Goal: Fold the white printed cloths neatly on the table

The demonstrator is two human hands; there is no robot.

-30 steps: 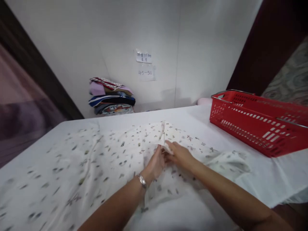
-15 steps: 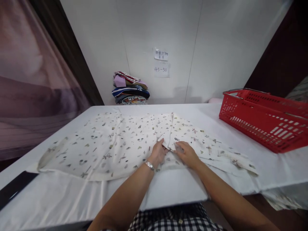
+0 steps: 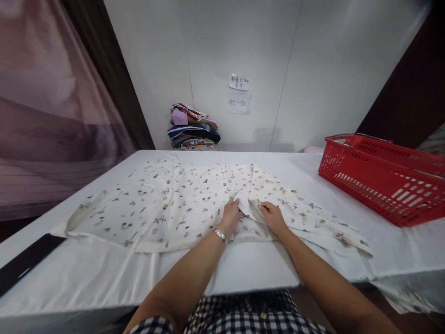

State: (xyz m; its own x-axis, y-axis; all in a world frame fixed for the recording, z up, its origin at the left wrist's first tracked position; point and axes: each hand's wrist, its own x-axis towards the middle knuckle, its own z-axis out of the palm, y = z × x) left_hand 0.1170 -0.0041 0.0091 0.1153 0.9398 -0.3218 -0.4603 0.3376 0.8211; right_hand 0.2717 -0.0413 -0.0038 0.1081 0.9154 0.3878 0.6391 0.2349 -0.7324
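A white printed shirt [image 3: 194,199], patterned with small palm trees and leaves, lies spread across the table, with an opening running down its front near the middle. My left hand [image 3: 230,217] grips one edge of that opening, its fingertips partly hidden by the cloth. Just to the right, my right hand [image 3: 273,216] pinches the facing edge between thumb and fingers. Between the two hands the cloth is lifted and parted, with an inner layer showing. Toward the right end, the fabric lies folded in layers.
The white-covered table [image 3: 250,269] runs to the wall. A red plastic basket [image 3: 375,176] stands at the right. Folded clothes [image 3: 193,130] are stacked at the back, left of paper signs [image 3: 239,102]. A flat black object [image 3: 29,260] lies at the left edge.
My right hand has shifted slightly right and up, drawing its edge away from the left hand's, so the gap in the cloth is wider. The camera view has tilted a little.
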